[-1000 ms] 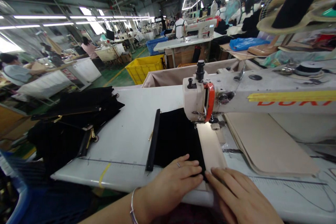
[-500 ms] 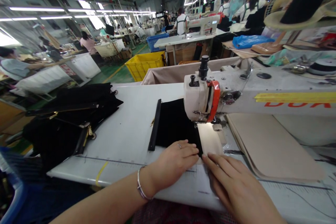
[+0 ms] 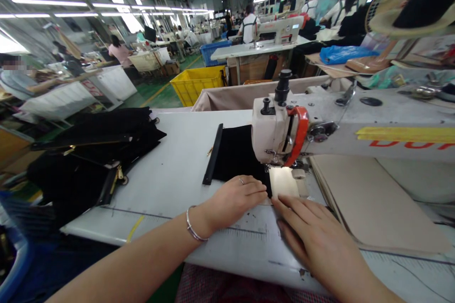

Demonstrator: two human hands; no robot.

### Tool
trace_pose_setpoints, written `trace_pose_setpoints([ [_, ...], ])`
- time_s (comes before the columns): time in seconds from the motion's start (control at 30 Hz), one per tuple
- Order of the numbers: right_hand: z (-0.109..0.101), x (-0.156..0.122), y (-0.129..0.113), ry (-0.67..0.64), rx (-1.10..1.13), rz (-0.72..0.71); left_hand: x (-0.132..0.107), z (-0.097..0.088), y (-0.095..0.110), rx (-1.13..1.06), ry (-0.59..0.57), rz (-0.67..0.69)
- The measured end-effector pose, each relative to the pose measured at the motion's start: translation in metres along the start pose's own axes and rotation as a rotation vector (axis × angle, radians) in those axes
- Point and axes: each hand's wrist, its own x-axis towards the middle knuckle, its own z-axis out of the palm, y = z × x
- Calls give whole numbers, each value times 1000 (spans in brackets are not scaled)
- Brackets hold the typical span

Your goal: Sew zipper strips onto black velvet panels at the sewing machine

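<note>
A black fabric piece (image 3: pixel 234 151) with a dark strip and a gold zipper pull along its left edge lies on the table under the head of the sewing machine (image 3: pixel 270 128). Flat on its near edge rests my left hand (image 3: pixel 238 201), fingers stretched out. My right hand (image 3: pixel 313 227) is spread over the near end of a pale beige piece (image 3: pixel 284 182), which meets the black fabric's right edge below the needle area. The fingertips of both hands come close together at that seam. The needle itself is hidden behind the machine head.
Black pieces with zippers form a pile (image 3: pixel 92 151) at the table's left. A stack of beige panels (image 3: pixel 384 203) lies right of my right hand. Behind the table are a beige fabric-lined bin (image 3: pixel 227 98) and a yellow crate (image 3: pixel 197 83). A blue basket (image 3: pixel 21 255) stands at lower left.
Both hands and the black and beige pieces have slid a little away from me, further under the machine. The camera view has shifted slightly.
</note>
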Motion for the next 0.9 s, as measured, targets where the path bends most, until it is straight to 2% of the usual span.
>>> trace_pose_setpoints([
  [0.2, -2, 1, 7, -30, -74, -6, 1, 1, -7, -55, -16, 13],
  [0.37, 2, 6, 20, -69, -39, -28, 4, 2, -9, -102, 11, -63],
  [0.5, 6, 9, 21, -66, -15, -61, 3, 4, -7, -114, 39, -99],
  [0.7, 5, 6, 18, -54, -11, -98, 0, 9, -9, -86, 20, 10],
  [0.9, 6, 8, 18, -50, -12, -98, -1, 12, -10, -57, 13, 17],
])
